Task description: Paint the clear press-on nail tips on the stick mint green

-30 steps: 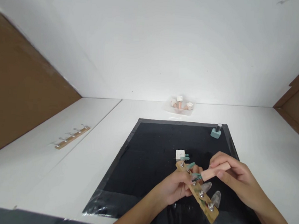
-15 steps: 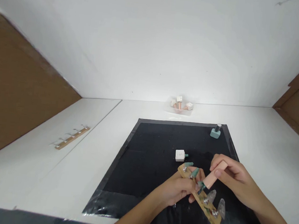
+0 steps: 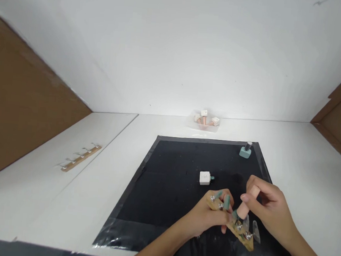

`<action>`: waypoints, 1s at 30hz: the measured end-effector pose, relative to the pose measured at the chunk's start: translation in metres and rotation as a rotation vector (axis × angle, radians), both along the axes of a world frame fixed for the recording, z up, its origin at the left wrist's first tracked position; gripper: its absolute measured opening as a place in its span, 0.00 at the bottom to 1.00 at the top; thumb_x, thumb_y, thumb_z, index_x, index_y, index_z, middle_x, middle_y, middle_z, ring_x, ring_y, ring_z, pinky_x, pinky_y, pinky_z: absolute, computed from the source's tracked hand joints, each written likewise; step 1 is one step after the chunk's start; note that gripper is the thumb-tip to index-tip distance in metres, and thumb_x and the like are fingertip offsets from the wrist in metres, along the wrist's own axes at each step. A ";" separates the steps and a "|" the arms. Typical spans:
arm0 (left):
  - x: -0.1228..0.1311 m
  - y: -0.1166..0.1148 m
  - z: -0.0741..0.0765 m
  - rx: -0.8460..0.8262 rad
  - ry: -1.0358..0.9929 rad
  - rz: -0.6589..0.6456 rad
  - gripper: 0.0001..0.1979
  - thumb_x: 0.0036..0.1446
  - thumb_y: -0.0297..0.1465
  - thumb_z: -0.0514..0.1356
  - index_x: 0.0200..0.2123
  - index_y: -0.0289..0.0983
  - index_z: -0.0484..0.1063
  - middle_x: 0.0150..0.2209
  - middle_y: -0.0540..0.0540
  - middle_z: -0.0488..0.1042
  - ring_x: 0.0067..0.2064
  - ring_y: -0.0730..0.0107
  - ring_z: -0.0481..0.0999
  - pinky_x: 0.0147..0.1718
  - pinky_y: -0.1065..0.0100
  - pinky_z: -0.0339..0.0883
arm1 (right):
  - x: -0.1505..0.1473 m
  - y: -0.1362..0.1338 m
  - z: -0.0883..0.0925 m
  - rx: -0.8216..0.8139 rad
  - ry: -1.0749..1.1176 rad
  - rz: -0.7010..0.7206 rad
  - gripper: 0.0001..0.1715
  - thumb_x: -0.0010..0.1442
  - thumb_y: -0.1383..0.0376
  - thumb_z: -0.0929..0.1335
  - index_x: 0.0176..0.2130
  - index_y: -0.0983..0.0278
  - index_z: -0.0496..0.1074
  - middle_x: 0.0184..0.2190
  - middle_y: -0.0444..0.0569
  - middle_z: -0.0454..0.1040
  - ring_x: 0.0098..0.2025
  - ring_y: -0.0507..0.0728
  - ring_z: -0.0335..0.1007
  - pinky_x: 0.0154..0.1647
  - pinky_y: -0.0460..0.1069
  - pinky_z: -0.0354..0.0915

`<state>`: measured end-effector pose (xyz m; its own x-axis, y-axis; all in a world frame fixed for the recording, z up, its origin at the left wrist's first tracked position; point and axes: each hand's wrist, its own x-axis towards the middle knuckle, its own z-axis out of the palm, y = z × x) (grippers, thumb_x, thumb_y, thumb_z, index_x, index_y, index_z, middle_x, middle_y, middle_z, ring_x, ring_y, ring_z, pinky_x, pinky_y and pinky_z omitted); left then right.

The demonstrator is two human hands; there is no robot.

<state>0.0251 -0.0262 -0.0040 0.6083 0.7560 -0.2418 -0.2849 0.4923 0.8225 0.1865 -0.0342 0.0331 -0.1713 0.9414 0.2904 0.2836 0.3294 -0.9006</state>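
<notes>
My left hand (image 3: 206,218) grips a short wooden strip (image 3: 230,223) that carries several false nail tips on metal pegs, some painted teal, some clear. My right hand (image 3: 266,208) pinches a pink brush cap (image 3: 245,206) and holds its lower end against a nail tip near the strip's middle. Both hands hover low over the front right part of the black mat (image 3: 171,184). A white square polish bottle (image 3: 204,177) lies on its side on the mat just behind my hands.
A teal polish bottle with a dark cap (image 3: 245,150) stands at the mat's back right corner. A clear tray of small bottles (image 3: 206,120) sits by the back wall. Another wooden strip with pegs (image 3: 80,158) lies on the white table at the left. Brown panels flank both sides.
Both hands have dropped lower and nearer to me with the strip. The pink cap has swung from nearly lying flat to nearly upright, its lower end now on a nail tip.
</notes>
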 end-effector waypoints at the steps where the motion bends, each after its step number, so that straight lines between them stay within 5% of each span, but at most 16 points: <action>1: 0.000 0.000 0.000 0.003 0.003 0.000 0.10 0.34 0.26 0.65 0.18 0.34 0.64 0.19 0.55 0.65 0.17 0.82 0.64 0.13 0.79 0.61 | -0.001 -0.001 0.000 0.015 -0.003 -0.017 0.23 0.57 0.65 0.68 0.14 0.63 0.61 0.14 0.41 0.64 0.19 0.49 0.56 0.20 0.44 0.57; 8: 0.000 -0.001 0.005 -0.019 -0.018 0.017 0.11 0.34 0.27 0.66 0.18 0.34 0.64 0.21 0.54 0.63 0.18 0.83 0.63 0.13 0.79 0.60 | 0.002 -0.001 0.002 -0.009 0.133 -0.160 0.27 0.58 0.54 0.68 0.15 0.62 0.59 0.14 0.41 0.59 0.19 0.50 0.54 0.19 0.46 0.56; 12: -0.002 0.000 0.005 -0.103 -0.106 0.006 0.14 0.33 0.29 0.67 0.17 0.34 0.62 0.22 0.54 0.61 0.19 0.84 0.62 0.11 0.80 0.55 | 0.008 0.003 -0.002 -0.060 0.298 -0.169 0.23 0.56 0.49 0.68 0.20 0.62 0.68 0.18 0.43 0.64 0.20 0.51 0.59 0.19 0.46 0.58; 21: -0.004 0.003 0.001 -0.211 -0.273 -0.035 0.17 0.33 0.29 0.67 0.17 0.34 0.58 0.22 0.53 0.60 0.18 0.87 0.58 0.12 0.81 0.47 | 0.006 -0.004 0.001 0.085 0.252 0.115 0.12 0.62 0.54 0.65 0.35 0.58 0.73 0.23 0.44 0.68 0.24 0.52 0.65 0.23 0.46 0.63; 30: -0.004 0.003 -0.001 -0.261 -0.275 -0.020 0.16 0.31 0.28 0.66 0.17 0.34 0.59 0.22 0.53 0.60 0.19 0.84 0.59 0.10 0.81 0.44 | 0.010 -0.003 0.000 0.198 0.146 0.030 0.10 0.64 0.59 0.64 0.34 0.59 0.71 0.24 0.45 0.66 0.26 0.53 0.64 0.24 0.47 0.62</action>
